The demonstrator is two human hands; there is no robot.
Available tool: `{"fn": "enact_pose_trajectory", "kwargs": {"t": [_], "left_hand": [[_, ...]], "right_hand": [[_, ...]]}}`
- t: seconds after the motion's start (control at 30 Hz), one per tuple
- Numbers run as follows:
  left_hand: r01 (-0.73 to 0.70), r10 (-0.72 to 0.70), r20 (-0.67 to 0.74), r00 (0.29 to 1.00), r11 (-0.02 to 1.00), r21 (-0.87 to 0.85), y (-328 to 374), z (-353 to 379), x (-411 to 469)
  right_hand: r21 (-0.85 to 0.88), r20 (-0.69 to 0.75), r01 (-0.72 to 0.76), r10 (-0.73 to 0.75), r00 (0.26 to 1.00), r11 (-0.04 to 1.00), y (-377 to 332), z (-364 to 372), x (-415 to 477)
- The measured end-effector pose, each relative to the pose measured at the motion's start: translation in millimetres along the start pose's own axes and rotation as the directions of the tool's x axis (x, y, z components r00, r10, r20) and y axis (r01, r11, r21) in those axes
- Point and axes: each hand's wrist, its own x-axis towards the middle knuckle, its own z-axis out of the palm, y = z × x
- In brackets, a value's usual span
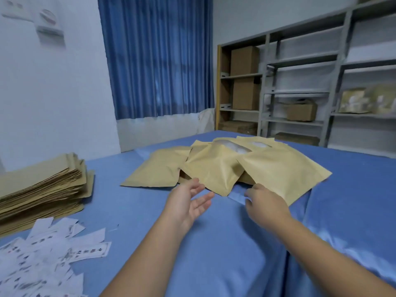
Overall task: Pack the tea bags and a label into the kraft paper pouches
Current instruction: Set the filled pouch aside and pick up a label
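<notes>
Several filled kraft pouches [216, 168] lie overlapping in a heap on the blue cloth [214, 243], some showing a clear window with white contents. My left hand [188, 200] hovers with straight fingers just in front of the heap, holding nothing. My right hand [264, 201] is at the near edge of the rightmost pouch [285, 172], fingers bent down at that edge; whether it grips the pouch or the cloth I cannot tell. A stack of flat empty pouches [40, 187] sits at the left. Loose white printed labels [42, 260] are scattered at the lower left.
The blue cloth is wrinkled and folded at the right. Grey metal shelves [304, 93] with cardboard boxes [245, 78] stand behind the table at the right. A blue curtain [156, 56] hangs on the back wall.
</notes>
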Motion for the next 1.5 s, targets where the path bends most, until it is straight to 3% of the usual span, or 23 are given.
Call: {"fn": "enact_pose_trajectory", "kwargs": {"t": [0.2,0.4,0.6,0.73,0.77,0.87,0.97,1.07,1.27,1.4,1.5], "left_hand": [[-0.051,0.059,-0.192,0.98,0.997,0.051,30,-72,-24],[-0.175,0.217,-0.362,0.907,0.974,0.147,76,-172,-82],[-0.184,0.413,-0.573,0.708,0.891,0.416,122,-290,-160],[-0.054,0.584,-0.633,0.508,0.755,0.653,120,-371,-196],[0.03,0.631,-0.614,0.474,0.685,0.728,116,-391,-202],[0.239,0.695,-0.552,0.46,0.502,0.831,113,-426,-212],[0.246,0.684,-0.553,0.475,0.501,0.83,114,-433,-207],[0.312,0.67,-0.535,0.515,0.435,0.845,108,-434,-201],[0.355,0.67,-0.517,0.532,0.378,0.855,109,-436,-201],[0.385,0.658,-0.534,0.531,0.374,0.844,112,-439,-203],[0.41,0.653,-0.54,0.531,0.36,0.838,110,-439,-204]], "right_hand": [[0.104,-0.006,0.32,-0.321,0.947,0.942,-104,9,-6],[0.174,-0.05,0.635,-0.637,0.769,0.753,-229,4,-28],[0.082,-0.113,0.849,-0.841,0.529,0.522,-348,-1,-49],[-0.041,-0.073,0.893,-0.893,0.444,0.448,-401,0,-47],[-0.058,-0.068,0.896,-0.897,0.436,0.44,-413,-1,-43],[-0.048,-0.052,0.88,-0.881,0.47,0.472,-446,-4,-27],[-0.048,-0.002,0.834,-0.835,0.551,0.55,-473,-7,-4],[-0.032,0.077,0.781,-0.777,0.624,0.624,-492,-10,22],[-0.069,0.285,0.696,-0.654,0.701,0.715,-504,7,47],[-0.259,0.171,0.741,-0.726,0.666,0.619,-501,21,45],[-0.387,0.075,0.778,-0.824,0.561,0.495,-492,18,42]]}}
